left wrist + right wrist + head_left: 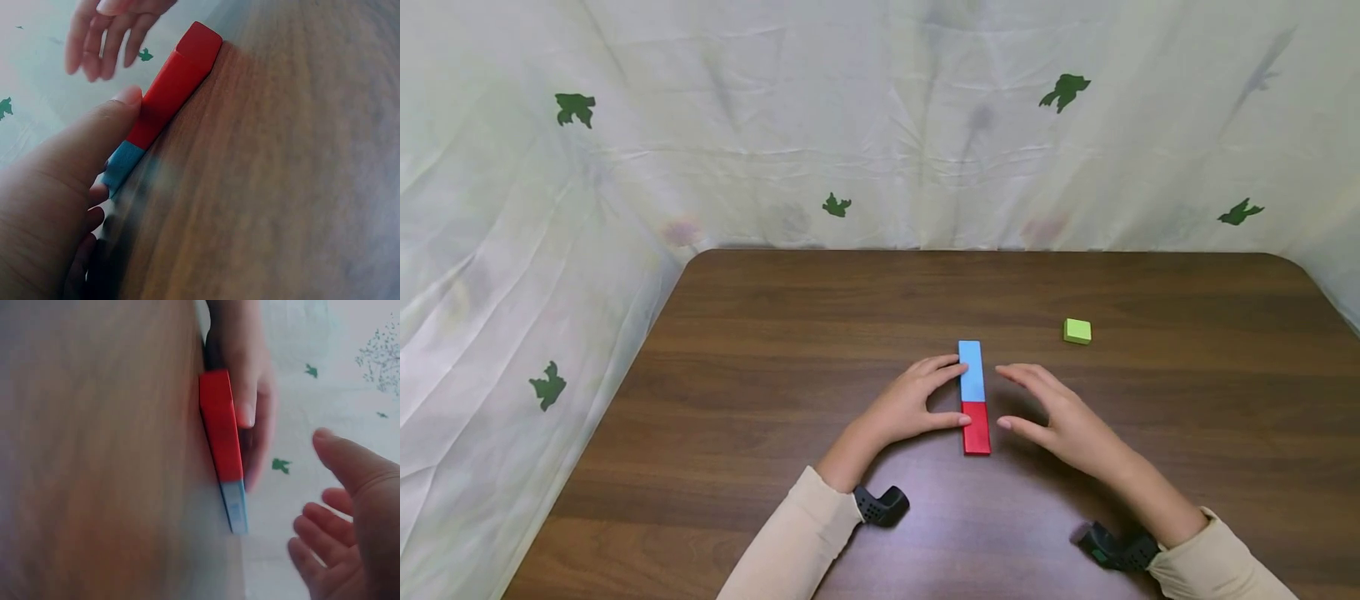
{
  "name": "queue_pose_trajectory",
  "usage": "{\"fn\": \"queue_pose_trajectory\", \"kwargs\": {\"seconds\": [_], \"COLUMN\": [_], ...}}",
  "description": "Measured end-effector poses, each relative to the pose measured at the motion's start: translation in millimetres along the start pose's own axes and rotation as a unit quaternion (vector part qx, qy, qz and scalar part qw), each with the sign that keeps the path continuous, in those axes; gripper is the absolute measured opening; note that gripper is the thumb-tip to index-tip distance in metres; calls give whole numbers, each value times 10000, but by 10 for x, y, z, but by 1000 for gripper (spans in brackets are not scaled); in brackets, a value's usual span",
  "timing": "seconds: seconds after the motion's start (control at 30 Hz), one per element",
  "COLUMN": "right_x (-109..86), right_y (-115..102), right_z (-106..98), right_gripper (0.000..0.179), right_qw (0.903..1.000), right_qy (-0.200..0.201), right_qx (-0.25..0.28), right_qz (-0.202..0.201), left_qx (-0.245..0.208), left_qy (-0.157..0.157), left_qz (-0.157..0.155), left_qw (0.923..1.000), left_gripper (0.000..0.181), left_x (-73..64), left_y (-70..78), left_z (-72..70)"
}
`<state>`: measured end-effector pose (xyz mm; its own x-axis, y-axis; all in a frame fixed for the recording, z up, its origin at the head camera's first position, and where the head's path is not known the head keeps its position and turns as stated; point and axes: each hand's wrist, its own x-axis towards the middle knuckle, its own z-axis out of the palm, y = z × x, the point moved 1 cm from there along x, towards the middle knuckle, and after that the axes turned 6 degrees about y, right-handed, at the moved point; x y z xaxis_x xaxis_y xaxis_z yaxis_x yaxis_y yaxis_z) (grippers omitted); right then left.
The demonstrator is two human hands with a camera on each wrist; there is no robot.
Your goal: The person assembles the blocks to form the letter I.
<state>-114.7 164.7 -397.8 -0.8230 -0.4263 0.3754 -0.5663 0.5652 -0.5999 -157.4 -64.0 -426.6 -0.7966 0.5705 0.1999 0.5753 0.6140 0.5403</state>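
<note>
A red block (977,438) and a light blue block (972,375) lie end to end on the table, forming one straight bar that points away from me. From the left side, my left hand (913,400) touches the bar, its thumb tip on the red block and its index fingertip on the blue one. My right hand (1071,425) is held to the right of the bar, apart from it, with fingers and thumb spread and nothing between them. In the right wrist view the same gap shows between the red block (220,431) and my right hand (356,519).
A small lime green block (1077,332) lies farther back on the right of the brown wooden table (760,333). Behind and to the left hangs a pale curtain (880,125) with green bird shapes. Black wrist cameras sit on both wrists.
</note>
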Motion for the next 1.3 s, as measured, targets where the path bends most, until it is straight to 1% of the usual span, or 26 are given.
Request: {"fn": "queue_pose_trajectory", "kwargs": {"seconds": [0.2,0.33,0.53,0.7,0.83,1.03,1.17,1.3], "right_x": [90,138,184,197,191,157,140,134], "right_y": [43,106,319,505,627,797,871,916], "right_z": [-120,-190,-308,-379,-411,-432,-439,-430], "right_gripper": [69,72,73,68,66,63,60,60], "right_qw": [9976,9941,9863,9812,9793,9765,9769,9781], "right_qy": [603,964,1533,1838,1925,1946,1766,1413], "right_qx": [-332,-490,-601,-583,-555,-479,-407,-420], "right_qz": [-121,-89,0,129,304,794,1136,1468], "left_qx": [4,-16,-27,-44,-79,-86,-88,-78], "left_qy": [0,8,-44,-74,-51,-11,-17,-23], "left_qz": [-15,-16,-53,-69,-47,-41,-56,-58], "left_qw": [10000,10000,10000,9999,9999,10000,9999,10000], "left_gripper": [69,69,69,69,68,68,68,68], "left_x": [-3,-3,-1,-5,-9,-16,-18,-20], "left_y": [0,8,14,21,26,23,20,23], "left_z": [5,1,-4,-14,-14,-12,-8,-13]}}
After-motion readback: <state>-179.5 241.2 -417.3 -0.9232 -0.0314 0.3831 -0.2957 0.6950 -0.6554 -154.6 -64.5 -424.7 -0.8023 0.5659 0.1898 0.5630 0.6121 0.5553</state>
